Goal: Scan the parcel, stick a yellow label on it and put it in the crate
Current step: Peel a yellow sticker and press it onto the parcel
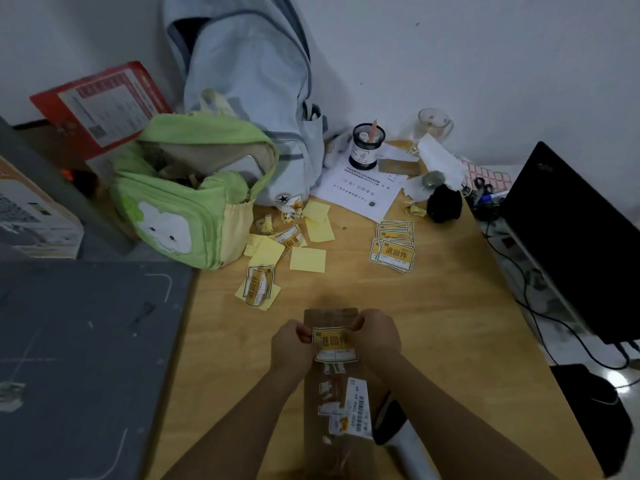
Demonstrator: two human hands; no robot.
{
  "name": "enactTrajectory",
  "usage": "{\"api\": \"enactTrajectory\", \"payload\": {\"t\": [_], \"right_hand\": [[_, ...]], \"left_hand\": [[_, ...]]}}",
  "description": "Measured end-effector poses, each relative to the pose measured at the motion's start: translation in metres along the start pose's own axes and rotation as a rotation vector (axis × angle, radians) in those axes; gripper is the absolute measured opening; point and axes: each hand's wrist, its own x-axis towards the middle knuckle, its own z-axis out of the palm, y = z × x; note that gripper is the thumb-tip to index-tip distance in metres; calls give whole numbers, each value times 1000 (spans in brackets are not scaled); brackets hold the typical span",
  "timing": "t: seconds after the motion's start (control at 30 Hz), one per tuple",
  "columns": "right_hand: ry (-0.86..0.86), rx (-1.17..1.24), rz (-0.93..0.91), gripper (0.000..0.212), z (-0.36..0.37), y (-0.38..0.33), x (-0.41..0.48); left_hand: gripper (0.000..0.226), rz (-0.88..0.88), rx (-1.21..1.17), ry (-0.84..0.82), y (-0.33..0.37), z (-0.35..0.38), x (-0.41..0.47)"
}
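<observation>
A: status on the hands?

B: Both mine, low centre. Left hand (292, 344) pinches the left edge of a yellow label (335, 344), right hand (375, 337) pinches its top right corner. Fingers closed on it on both sides. The label sits over the far end of the parcel (337, 396); can't tell whether it's stuck down.

A: parcel?

B: Flat brown one, lying lengthways on the wooden table (433, 306), running from my hands back towards 6 o'clock. Near end carries a white barcode sticker (358, 407) and some torn paper bits.

A: containers?

B: Green bag (187, 199) at 10 o'clock from the hands, top zip open. Inside is dark; I see some greyish shapes, can't tell what. Pale blue backpack (249, 81) stands behind it against the wall, side pocket holding something I can't make out. Black mesh pen cup (367, 145) at 12 to 1 o'clock, a pink stick and a white item standing in it. Clear glass (433, 124) just right of the cup, contents unclear.

A: crate?

B: Can't pick one out.

A: spare labels?

B: Stack of labels (393, 245), fanned out, at 1 o'clock from the hands. Loose yellow backing papers (308, 259) and crumpled labels are scattered at 11 to 12 o'clock, between the green bag and the stack. Black screen (571, 237) at 3 o'clock.
</observation>
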Motion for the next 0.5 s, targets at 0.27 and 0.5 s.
{"api": "enactTrajectory", "payload": {"t": [0.27, 0.5], "right_hand": [[75, -26, 89, 62, 5, 21, -1], [-224, 72, 85, 43, 24, 26, -4]], "left_hand": [[39, -14, 260, 67, -7, -2, 6], [42, -113, 175, -85, -19, 10, -7]]}}
